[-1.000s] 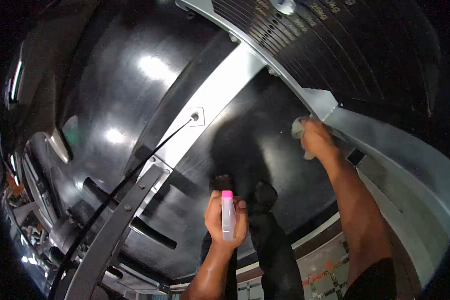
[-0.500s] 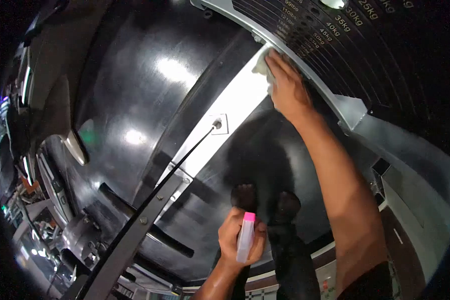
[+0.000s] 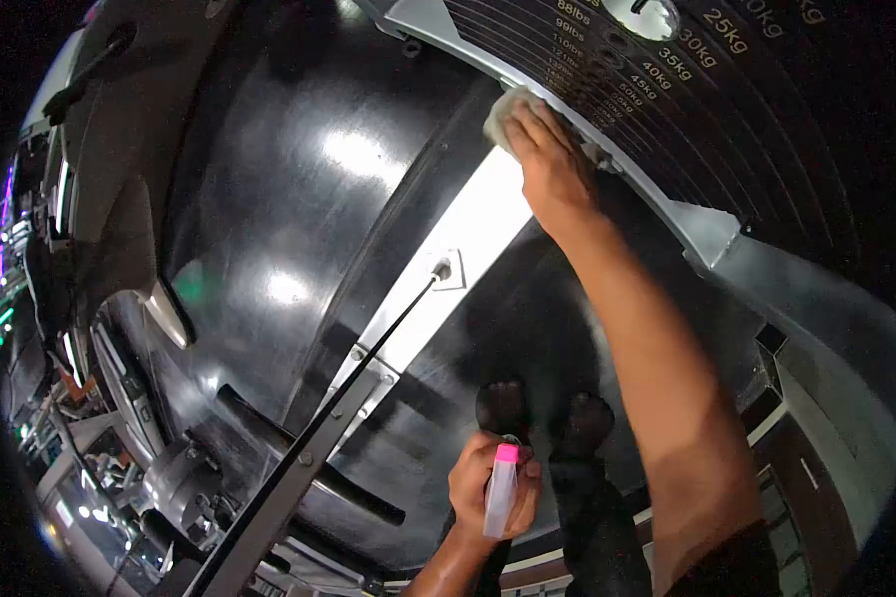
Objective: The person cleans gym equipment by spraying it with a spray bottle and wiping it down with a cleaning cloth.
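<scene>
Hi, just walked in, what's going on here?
A person has a pale cloth under the fingers of their right hand, at the upper end of a white beam beside a weight-marked black panel. Their left hand grips a pink-topped bottle, held lower down, away from the beam.

Weights marked on the dark plates (image 3: 757, 129), far right
Kilogram marks (image 3: 657, 75) read 25kg, 30kg, 35kg, 40kg, 45kg, 50kg; left of them, pound marks (image 3: 570, 29) read 88lbs, 99lbs, 110lbs (smaller ones blur).
</scene>
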Demonstrator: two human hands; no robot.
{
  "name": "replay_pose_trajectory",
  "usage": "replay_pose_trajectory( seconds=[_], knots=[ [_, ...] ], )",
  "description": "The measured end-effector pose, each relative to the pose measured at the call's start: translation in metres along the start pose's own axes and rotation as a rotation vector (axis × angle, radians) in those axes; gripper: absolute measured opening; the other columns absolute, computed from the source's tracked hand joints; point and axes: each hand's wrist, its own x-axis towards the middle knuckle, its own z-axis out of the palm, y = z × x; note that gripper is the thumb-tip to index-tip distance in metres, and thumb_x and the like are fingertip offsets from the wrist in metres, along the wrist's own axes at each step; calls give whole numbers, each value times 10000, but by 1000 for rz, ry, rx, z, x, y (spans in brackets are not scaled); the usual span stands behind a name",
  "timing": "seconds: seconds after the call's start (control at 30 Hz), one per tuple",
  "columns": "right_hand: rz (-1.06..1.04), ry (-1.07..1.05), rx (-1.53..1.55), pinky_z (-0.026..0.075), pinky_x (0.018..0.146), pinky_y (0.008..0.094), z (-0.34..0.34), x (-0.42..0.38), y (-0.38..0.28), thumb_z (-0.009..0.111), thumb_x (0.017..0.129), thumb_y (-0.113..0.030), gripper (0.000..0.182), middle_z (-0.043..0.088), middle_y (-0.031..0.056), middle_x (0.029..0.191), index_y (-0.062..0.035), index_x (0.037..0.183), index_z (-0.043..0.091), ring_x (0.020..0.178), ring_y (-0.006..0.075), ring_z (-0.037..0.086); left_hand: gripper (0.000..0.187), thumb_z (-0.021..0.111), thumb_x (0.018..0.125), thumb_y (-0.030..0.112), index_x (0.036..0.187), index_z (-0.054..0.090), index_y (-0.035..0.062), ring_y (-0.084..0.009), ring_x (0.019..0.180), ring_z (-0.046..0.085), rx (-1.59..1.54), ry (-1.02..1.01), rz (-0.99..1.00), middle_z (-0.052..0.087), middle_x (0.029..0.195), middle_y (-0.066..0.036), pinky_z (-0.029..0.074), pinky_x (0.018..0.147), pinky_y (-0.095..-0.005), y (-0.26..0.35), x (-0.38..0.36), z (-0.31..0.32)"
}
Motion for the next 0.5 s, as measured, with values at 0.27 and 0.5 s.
replay_pose_trajectory(
  seconds=[0.27,0.5],
  knots=[
    [-126,-247,324,380,1146,362,36,-87,-46,524,912,-29,342,622,46,1311,-150,1177,704,1305,229,507,90,639,800,-11,876,590,-8,-209,642,561,-3,46,-30,587,778,-115,454,596,-310,6,-2,1],
    [121,-28,26,352,1145,382,6,-33,-8,512,984,-189,425,399,174,1508,-63,1390,520,1423,315,345,155,652,758,-58,904,619,-16,-238,640,598,35,45,-6,624,798,-137,481,614,-306,0,-6,-7]
  ],
)
